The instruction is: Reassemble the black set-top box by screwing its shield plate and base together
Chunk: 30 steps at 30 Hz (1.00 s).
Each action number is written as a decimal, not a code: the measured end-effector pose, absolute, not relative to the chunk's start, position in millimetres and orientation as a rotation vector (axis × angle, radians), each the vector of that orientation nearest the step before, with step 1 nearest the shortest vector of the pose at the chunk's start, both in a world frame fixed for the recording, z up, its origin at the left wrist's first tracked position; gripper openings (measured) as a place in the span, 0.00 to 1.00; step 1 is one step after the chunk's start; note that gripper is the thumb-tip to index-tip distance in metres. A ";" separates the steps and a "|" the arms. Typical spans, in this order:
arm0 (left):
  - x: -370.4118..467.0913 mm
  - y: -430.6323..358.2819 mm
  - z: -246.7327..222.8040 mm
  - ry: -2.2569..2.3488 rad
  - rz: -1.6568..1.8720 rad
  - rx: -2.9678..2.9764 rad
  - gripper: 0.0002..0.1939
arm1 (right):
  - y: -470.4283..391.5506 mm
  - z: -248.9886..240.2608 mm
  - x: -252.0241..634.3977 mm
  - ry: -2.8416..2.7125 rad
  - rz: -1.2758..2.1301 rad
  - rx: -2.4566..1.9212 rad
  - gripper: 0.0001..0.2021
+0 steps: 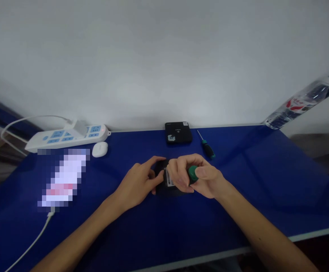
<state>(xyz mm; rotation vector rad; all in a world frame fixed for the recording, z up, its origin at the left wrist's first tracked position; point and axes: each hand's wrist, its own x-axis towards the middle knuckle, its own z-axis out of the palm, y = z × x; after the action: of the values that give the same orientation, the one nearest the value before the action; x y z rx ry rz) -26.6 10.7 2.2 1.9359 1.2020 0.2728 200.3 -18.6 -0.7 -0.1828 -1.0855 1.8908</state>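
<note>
On the blue table lies a dark box (160, 189) with a white label, partly covered by both hands. My left hand (140, 181) grips the box's left side, thumb on its top and fingers at its edge. Above the box's right part, my right hand (197, 175) is closed round a screwdriver (192, 173), whose green handle end points up towards me. The screwdriver's tip is hidden under the hand.
A second black box (178, 133) and another screwdriver (206, 147) lie by the wall. On the left are a power strip (65, 138), a white case (100, 149) and a blurred phone (64, 177) with a cable. A water bottle (300, 104) stands at the right back.
</note>
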 end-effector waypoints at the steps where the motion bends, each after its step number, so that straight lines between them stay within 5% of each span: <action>1: -26.6 10.8 2.4 1.194 0.276 1.937 0.24 | -18.7 -1.1 200.7 -1.085 1.889 -0.187 0.15; 23: -28.2 13.9 2.2 1.168 0.256 1.913 0.25 | -20.8 -5.4 203.5 -1.038 1.938 -0.197 0.14; 30: -29.1 14.1 2.1 1.176 0.248 1.913 0.26 | -19.7 -2.8 202.8 -1.081 1.867 -0.216 0.24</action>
<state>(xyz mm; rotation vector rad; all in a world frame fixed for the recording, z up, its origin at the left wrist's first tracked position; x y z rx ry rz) -29.1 14.1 2.1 1.9126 1.1755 0.2483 202.8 -19.7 -2.8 -0.2158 -1.0814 1.8674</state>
